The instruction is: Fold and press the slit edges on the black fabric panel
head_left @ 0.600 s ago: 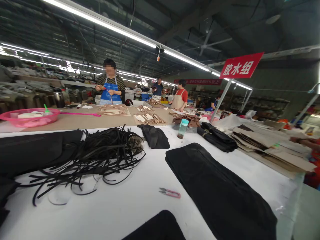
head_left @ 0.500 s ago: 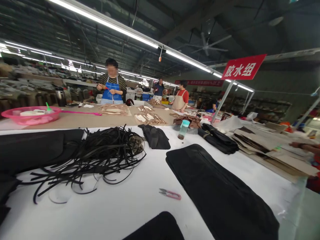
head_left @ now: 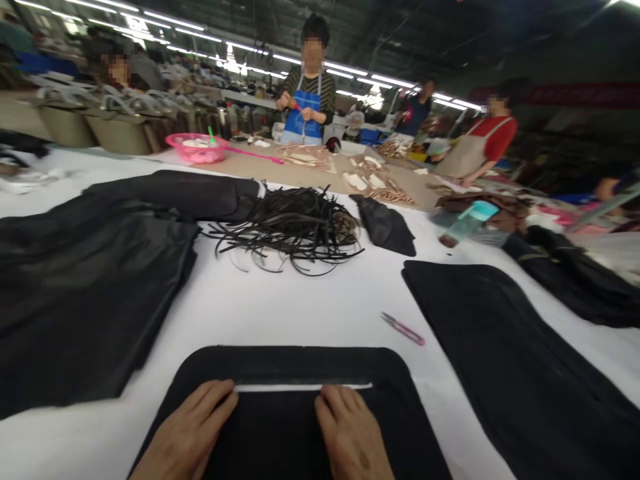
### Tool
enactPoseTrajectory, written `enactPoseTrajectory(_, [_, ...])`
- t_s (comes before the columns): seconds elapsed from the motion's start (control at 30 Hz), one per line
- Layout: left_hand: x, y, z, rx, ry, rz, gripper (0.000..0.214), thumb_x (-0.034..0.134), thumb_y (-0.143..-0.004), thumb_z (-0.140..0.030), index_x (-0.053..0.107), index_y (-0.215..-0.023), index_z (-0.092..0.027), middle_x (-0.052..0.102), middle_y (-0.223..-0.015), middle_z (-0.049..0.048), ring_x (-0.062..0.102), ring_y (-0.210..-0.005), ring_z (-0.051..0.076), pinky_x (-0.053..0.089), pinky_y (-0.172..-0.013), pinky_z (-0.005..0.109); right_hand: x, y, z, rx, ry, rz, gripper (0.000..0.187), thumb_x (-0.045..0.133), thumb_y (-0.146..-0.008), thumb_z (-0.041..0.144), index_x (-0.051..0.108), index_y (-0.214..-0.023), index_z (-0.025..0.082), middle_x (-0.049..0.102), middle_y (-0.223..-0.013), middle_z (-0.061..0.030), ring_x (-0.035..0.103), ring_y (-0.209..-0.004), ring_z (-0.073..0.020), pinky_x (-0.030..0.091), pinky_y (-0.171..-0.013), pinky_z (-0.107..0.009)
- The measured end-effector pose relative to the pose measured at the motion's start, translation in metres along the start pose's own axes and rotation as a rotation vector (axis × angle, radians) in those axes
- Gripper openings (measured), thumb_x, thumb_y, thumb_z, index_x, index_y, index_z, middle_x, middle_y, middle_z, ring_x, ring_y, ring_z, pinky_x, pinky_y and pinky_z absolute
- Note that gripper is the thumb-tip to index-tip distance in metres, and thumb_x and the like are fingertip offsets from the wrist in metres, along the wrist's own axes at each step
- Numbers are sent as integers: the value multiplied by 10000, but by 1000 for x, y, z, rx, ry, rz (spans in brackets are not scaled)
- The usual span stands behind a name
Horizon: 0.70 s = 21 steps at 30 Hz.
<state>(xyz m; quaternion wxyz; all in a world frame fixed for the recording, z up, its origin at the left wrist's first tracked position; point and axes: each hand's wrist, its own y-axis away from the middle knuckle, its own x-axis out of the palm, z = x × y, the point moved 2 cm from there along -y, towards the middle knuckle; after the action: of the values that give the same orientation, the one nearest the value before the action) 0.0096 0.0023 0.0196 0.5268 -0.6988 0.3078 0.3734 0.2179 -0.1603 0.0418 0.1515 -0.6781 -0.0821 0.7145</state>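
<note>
A black fabric panel (head_left: 270,433) with rounded corners lies in front of me on the white tabletop. Near its far edge a narrow white strip (head_left: 280,387) runs across it; I cannot tell whether it is tape or a slit. My left hand (head_left: 193,430) grips the panel at the strip's left end, fingers together and bent. Further right, my right hand (head_left: 350,430) holds it the same way along the strip's near edge. Thread snips (head_left: 404,329) with pink handles lie beyond the panel, to the right.
Tangled black strips (head_left: 295,227) lie mid-table. Large black pieces (head_left: 75,293) spread at left, and a long black stack (head_left: 520,360) lies at right. A teal-lidded bottle (head_left: 469,223) stands behind. Across the table are a pink basin (head_left: 196,148) and a person in a blue apron (head_left: 305,117).
My view has swung left and down. Both hands have come into view on the black panel, which now shows much more of itself and its white strip.
</note>
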Motion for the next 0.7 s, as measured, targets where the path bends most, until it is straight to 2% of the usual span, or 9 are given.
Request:
enactPoseTrajectory(0.07, [-20, -9, -4, -122, 90, 32, 307, 374, -873, -101, 560, -1090, -215, 603, -1094, 43, 544, -1040, 160, 472, -889, 243, -6, -9, 4, 23, -98, 32, 202, 460, -826, 57, 596, -891, 192, 599, -871, -62, 541, -776, -208, 450, -665, -339])
enactPoseTrajectory(0.13, [-30, -26, -6, -286, 239, 131, 283, 350, -885, -96, 574, -1011, -215, 602, -1024, 34, 569, -943, 134, 494, -818, 223, -15, -22, 9, 33, -177, 57, 177, 466, -839, 76, 588, -886, 196, 579, -853, -52, 519, -761, -206, 427, -662, -346])
enactPoseTrajectory(0.2, [-33, -41, -7, -415, 338, 188, 266, 365, -878, -89, 583, -952, -221, 592, -1002, 23, 567, -909, 130, 495, -803, 236, -21, -37, 17, 36, -223, 86, 144, 476, -855, 106, 583, -884, 198, 566, -858, -47, 503, -762, -205, 411, -676, -355])
enactPoseTrajectory(0.27, [-30, -50, -7, -473, 375, 221, 273, 375, -862, -66, 588, -939, -220, 581, -999, 21, 555, -913, 139, 487, -813, 263, -21, -51, 27, 39, -251, 143, 130, 487, -857, 108, 577, -860, 202, 556, -857, -38, 492, -766, -202, 399, -690, -354])
enactPoseTrajectory(0.43, [-18, -52, -6, -413, 281, 311, 294, 353, -850, -44, 596, -939, -184, 562, -957, 46, 507, -902, 183, 472, -798, 332, 0, -74, 47, -12, -212, 204, 109, 540, -836, 105, 571, -827, 209, 551, -844, -20, 480, -769, -193, 380, -678, -334])
enactPoseTrajectory(0.7, [-16, -50, -1, -379, 262, 324, 278, 356, -869, -59, 600, -927, -178, 554, -967, 48, 480, -903, 185, 459, -804, 328, 26, -78, 58, -212, -35, 93, 171, 607, -756, 62, 582, -899, 152, 544, -837, -48, 459, -752, -202, 372, -645, -335])
